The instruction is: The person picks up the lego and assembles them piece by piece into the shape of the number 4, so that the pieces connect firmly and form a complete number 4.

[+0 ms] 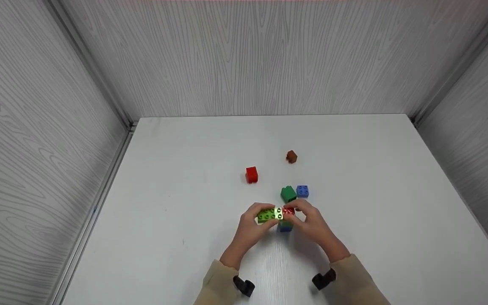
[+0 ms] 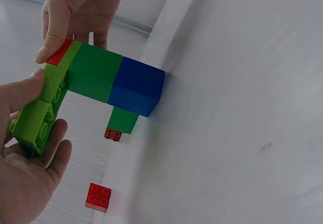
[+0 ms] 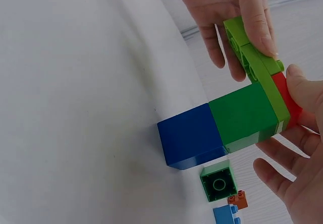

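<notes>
Since the studded lime-green plastic bricks [image 1: 266,215] overhang the cubic dark-green plastic brick [image 3: 244,114], left hand [image 1: 249,228] pinches their unsupported end, likely against tipping; right hand [image 1: 314,225] grips the red plastic brick [image 3: 289,101] on top, likely for counter-pressure. Blue plastic brick [image 3: 191,133] below apparently stands on the white table [image 1: 163,178]; contact edge poorly seen.

no readable text, brand, number or sign in any of the three views. right wrist view: small pale mark [image 3: 279,127] at the lower end of the lime-green brick [image 3: 268,89]; print or glare, cannot tell. left wrist view: stud tops on the loose red brick [image 2: 98,197] too small to make out any lettering.
</notes>
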Demonstrator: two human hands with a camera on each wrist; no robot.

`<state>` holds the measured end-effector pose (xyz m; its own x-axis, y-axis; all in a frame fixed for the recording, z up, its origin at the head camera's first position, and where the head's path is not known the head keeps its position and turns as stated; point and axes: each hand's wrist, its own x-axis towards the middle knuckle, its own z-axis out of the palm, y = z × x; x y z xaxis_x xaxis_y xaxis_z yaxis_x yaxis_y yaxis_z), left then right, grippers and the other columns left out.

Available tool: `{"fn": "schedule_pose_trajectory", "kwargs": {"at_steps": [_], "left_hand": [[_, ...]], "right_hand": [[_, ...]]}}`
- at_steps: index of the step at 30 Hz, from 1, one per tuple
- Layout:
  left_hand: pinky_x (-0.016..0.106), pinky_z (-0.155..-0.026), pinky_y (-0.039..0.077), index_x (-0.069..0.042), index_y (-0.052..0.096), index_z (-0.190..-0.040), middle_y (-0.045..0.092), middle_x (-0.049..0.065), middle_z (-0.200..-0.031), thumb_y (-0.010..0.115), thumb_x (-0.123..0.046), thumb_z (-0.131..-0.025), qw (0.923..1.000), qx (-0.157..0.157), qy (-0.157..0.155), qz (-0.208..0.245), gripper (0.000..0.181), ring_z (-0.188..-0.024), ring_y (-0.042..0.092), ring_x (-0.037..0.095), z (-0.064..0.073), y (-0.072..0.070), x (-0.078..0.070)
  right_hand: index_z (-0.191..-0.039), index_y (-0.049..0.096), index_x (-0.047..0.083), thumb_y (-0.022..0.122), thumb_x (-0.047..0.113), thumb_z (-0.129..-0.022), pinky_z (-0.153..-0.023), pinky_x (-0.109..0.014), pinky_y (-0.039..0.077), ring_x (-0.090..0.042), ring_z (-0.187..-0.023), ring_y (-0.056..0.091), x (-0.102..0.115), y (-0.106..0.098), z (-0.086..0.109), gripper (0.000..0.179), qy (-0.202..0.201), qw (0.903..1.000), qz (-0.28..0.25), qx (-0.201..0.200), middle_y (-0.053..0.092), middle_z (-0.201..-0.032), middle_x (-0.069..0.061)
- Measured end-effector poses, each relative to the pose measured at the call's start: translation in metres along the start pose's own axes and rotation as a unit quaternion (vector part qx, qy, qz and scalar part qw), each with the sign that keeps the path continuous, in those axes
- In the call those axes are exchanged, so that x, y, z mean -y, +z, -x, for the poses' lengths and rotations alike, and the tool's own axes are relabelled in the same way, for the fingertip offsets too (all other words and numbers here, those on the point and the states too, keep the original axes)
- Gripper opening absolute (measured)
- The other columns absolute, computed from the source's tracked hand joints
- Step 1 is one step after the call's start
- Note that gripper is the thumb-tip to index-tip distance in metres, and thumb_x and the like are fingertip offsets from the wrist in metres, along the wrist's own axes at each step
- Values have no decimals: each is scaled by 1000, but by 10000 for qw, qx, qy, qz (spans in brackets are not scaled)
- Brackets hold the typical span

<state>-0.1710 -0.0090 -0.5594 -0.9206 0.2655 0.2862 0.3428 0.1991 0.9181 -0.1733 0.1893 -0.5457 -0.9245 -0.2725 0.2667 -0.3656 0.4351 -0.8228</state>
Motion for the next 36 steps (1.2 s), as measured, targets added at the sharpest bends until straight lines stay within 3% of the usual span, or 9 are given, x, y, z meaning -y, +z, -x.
{"fn": "schedule_pose_trajectory", "kwargs": {"at_steps": [4,11,17,27,36], "left_hand": [[29,-87,45,-14,62,-113,59,-4,-110,73,-24,-81,10000,-2,-44,60,36,-102,54,12,0,0,1],[29,-88,45,-13,62,-114,59,-2,-111,73,-23,-81,9999,-22,-124,72,36,-103,54,13,2,-2,1],[30,-87,45,-9,62,-114,59,-3,-110,73,-24,-81,9996,26,-270,102,38,-103,54,13,1,-2,1],[30,-87,45,-9,62,-114,60,-5,-108,73,-25,-80,9997,51,-240,17,39,-100,54,11,0,-5,2],[30,-88,45,-14,63,-113,60,-7,-108,74,-27,-79,9992,66,-399,45,37,-99,55,11,2,-8,0]], "right_hand": [[-104,63,12,69,14,-84,-84,-43,48,-17,-93,55,-2,1,2,21,-112,9999,-15,-84,59,-99,3],[-115,60,10,62,27,-90,-86,-42,47,-15,-100,55,-9,-2,2,30,12,9998,-115,130,60,-107,0],[-123,56,5,55,30,-94,-87,-44,44,-18,-105,54,-21,-14,-4,38,496,9976,-241,-423,60,-116,-7],[-121,54,1,63,20,-90,-78,-40,47,-25,-97,55,-39,-19,-32,37,857,9915,880,-422,58,-112,-13],[-121,55,-1,67,31,-85,-84,-44,47,-26,-100,56,-28,3,-53,49,1675,9649,2000,-288,57,-108,-14]]}}
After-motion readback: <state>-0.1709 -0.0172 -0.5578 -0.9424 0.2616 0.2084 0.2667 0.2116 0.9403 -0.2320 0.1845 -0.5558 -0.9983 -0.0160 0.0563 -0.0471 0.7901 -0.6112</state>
